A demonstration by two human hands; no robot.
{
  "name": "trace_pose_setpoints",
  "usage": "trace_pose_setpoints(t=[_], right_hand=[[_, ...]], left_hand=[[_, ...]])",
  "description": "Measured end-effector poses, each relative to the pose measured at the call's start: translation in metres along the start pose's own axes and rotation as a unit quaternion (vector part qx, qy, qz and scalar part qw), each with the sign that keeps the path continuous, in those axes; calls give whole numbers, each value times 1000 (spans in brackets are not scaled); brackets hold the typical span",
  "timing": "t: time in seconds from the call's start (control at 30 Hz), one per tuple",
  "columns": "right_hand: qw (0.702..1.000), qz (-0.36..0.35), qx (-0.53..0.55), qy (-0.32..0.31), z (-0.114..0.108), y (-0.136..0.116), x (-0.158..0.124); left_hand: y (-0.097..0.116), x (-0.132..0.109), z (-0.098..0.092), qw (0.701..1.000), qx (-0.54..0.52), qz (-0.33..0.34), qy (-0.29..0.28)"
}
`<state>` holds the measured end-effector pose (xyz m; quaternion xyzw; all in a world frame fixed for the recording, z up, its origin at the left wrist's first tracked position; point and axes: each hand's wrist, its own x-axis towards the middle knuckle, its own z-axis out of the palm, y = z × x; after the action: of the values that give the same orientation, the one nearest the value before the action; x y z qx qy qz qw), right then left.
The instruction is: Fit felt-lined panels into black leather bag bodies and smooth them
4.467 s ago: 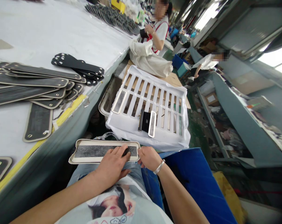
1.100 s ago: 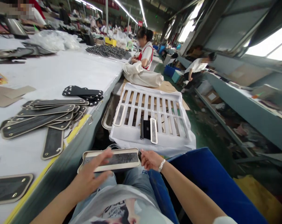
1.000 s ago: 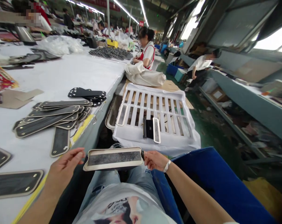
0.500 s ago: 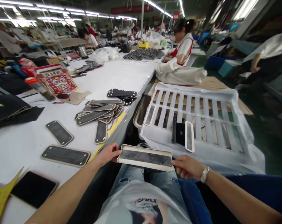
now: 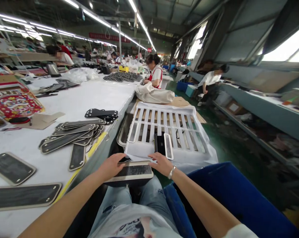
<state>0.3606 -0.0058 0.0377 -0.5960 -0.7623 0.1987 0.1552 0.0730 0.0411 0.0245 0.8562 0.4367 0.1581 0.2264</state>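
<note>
Over my lap I hold a flat grey panel with a cream border (image 5: 136,171), lying level. My left hand (image 5: 112,166) grips its left end with fingers curled over the top edge. At the panel's right end my right hand (image 5: 160,163), a bracelet on its wrist, rests on the top edge with fingers closed around it. A stack of similar dark panels (image 5: 72,133) lies on the white table (image 5: 72,97) to my left.
A white slatted crate (image 5: 169,124) stands ahead of my knees with a black case and two small panels on it. A blue bin (image 5: 223,195) is at my right. More panels (image 5: 23,195) lie at the table's near end. Other people work further along.
My left hand left the panel, swung out to the left, then came back and took its left end. The panel now sits closer to my lap and looks shorter. My view lifted.
</note>
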Motion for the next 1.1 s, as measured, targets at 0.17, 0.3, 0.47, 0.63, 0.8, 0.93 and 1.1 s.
trace_pose_setpoints(t=[0.17,0.3,0.47,0.63,0.8,0.93,1.1], right_hand=[[992,-69,-95,-37,4,-9,12],[987,-92,-125,-47,5,-6,11],[980,-120,-143,-69,3,-4,10],[977,-127,-153,-77,3,0,12],[975,-130,-155,-88,1,3,17],[973,-134,-161,-103,-2,3,20],[967,-140,-178,-117,-4,2,20]], left_hand=[[42,43,25,991,5,69,-111],[39,50,29,985,3,94,-141],[38,51,31,980,12,112,-163],[44,55,33,977,51,121,-166],[50,62,30,971,68,144,-179],[53,65,31,967,79,156,-183],[51,63,35,967,81,167,-176]])
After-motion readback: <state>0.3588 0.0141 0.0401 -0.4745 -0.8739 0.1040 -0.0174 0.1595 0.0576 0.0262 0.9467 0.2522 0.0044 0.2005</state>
